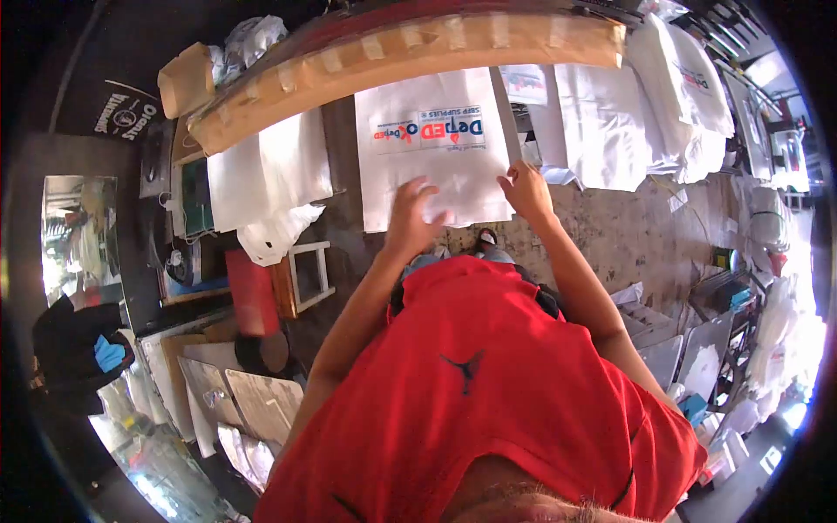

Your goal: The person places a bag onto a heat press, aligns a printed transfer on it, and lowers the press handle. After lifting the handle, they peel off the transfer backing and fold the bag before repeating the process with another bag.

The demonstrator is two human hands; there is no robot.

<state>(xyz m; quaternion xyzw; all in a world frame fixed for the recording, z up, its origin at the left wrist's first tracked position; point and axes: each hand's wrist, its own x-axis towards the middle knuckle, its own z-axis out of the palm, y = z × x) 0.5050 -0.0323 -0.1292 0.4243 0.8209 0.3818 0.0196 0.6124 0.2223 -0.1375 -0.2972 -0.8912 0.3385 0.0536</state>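
Observation:
A white sheet or flat bag (436,174) lies in front of me, printed in red and blue with lettering that is upside down from here. Over its lower left part is my left hand (414,220), fingers spread and holding nothing. My right hand (529,192) is at the sheet's lower right edge, with its fingers bent and the thumb apart from them. Nothing shows between the fingers of that hand.
A long bar wrapped in brown paper and tape (392,54) crosses above the sheet. More white sheets (602,126) hang to the right, and others (270,166) to the left. A red object (251,292) and a white frame (311,277) stand at the lower left.

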